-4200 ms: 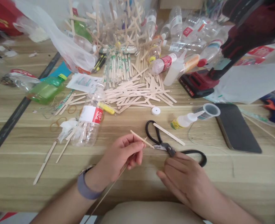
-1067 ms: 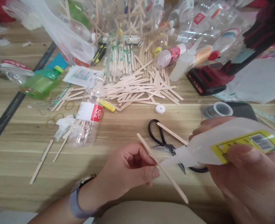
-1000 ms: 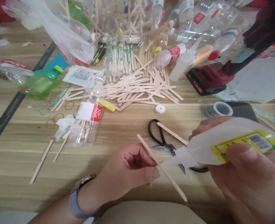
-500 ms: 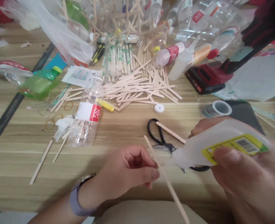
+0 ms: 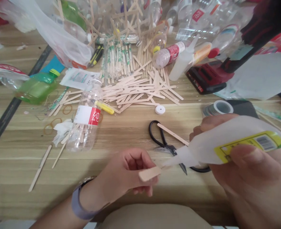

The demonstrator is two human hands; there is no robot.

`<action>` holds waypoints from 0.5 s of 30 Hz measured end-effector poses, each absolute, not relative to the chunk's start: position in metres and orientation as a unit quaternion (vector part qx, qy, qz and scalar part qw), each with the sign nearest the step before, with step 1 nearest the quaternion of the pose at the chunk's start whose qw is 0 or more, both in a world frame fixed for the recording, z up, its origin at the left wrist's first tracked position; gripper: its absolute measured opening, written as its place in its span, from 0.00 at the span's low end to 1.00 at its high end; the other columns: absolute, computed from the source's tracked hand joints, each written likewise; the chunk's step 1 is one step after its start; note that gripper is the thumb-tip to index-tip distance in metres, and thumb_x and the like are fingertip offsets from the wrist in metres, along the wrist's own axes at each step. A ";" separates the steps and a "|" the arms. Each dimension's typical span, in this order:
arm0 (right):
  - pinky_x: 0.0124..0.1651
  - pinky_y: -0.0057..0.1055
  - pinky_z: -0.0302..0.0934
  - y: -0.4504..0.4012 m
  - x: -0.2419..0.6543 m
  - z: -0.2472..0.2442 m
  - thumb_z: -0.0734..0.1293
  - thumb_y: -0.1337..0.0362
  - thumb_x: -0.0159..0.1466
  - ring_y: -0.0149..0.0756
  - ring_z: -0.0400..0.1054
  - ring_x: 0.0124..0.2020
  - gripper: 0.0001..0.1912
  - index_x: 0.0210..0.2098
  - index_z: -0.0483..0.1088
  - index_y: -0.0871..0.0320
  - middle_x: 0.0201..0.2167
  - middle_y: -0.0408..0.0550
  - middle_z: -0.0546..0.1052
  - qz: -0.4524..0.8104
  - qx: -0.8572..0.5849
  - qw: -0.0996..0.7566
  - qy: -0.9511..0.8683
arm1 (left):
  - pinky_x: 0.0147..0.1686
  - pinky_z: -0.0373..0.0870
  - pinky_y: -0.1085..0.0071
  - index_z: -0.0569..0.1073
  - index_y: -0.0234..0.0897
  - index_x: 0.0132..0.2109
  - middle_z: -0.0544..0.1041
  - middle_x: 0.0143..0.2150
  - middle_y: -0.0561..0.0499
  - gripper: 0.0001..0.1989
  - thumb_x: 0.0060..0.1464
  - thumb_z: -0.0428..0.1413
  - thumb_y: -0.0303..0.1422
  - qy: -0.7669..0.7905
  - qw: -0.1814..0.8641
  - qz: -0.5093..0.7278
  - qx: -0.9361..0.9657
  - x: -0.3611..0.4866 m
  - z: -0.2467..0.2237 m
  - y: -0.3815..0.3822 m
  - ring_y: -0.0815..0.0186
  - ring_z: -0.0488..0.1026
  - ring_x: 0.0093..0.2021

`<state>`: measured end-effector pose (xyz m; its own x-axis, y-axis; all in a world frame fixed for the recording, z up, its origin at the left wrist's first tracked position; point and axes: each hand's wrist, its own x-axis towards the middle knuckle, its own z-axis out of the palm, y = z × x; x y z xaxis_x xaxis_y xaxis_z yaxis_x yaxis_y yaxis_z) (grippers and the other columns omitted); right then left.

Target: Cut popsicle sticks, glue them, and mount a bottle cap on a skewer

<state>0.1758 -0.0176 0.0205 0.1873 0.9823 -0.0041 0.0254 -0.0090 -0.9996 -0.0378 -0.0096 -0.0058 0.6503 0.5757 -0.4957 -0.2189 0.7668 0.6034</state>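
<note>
Between thumb and fingers, my left hand (image 5: 133, 171) pinches a wooden stick (image 5: 150, 174), whose near end points toward the camera. My right hand (image 5: 252, 171) is wrapped round a translucent glue bottle (image 5: 207, 143) with a yellow label. The bottle is tilted, and its narrow nozzle is at the stick beside my left fingertips. Below the bottle lie black-handled scissors (image 5: 171, 149), partly hidden by it. Another wooden stick (image 5: 173, 134) rests across the scissors' handle area.
On the wooden table (image 5: 121, 133) stands a clear bottle (image 5: 84, 124) holding sticks. Behind it is a pile of loose sticks (image 5: 135, 90). A white cap (image 5: 160, 109), a tape roll (image 5: 220, 108) and a red-black power tool (image 5: 209, 76) lie to the right.
The stick in my left hand has turned from lying diagonally to pointing end-on at the camera. The glue bottle has shifted slightly right. The whole view has moved a little.
</note>
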 end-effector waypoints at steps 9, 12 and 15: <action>0.18 0.29 0.59 -0.012 0.176 0.022 0.73 0.44 0.54 0.36 0.65 0.22 0.17 0.35 0.76 0.49 0.24 0.43 0.72 0.479 -0.518 0.531 -0.469 | 0.15 0.54 0.82 0.73 0.33 0.29 0.72 0.20 0.57 0.16 0.43 0.70 0.39 0.342 0.879 0.219 0.251 -0.038 -0.008 -0.010 0.76 0.67 0.18; 0.18 0.28 0.59 -0.013 0.176 0.022 0.73 0.45 0.54 0.35 0.65 0.21 0.17 0.35 0.76 0.49 0.24 0.43 0.73 0.479 -0.520 0.531 -0.467 | 0.15 0.55 0.82 0.74 0.33 0.30 0.72 0.21 0.56 0.16 0.43 0.70 0.39 0.350 0.878 0.213 0.249 -0.039 -0.008 -0.010 0.76 0.68 0.18; 0.18 0.28 0.60 -0.014 0.178 0.021 0.72 0.46 0.55 0.36 0.66 0.22 0.16 0.36 0.76 0.49 0.25 0.44 0.73 0.481 -0.514 0.529 -0.473 | 0.15 0.54 0.81 0.74 0.33 0.29 0.72 0.21 0.56 0.17 0.42 0.70 0.40 0.358 0.875 0.208 0.251 -0.039 -0.008 -0.010 0.76 0.68 0.18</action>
<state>0.1781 -0.0144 0.0214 0.0882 0.9961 0.0056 -0.0224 0.0076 -0.9997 -0.0388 -0.0098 -0.0081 0.6571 0.5438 -0.5221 -0.1841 0.7873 0.5884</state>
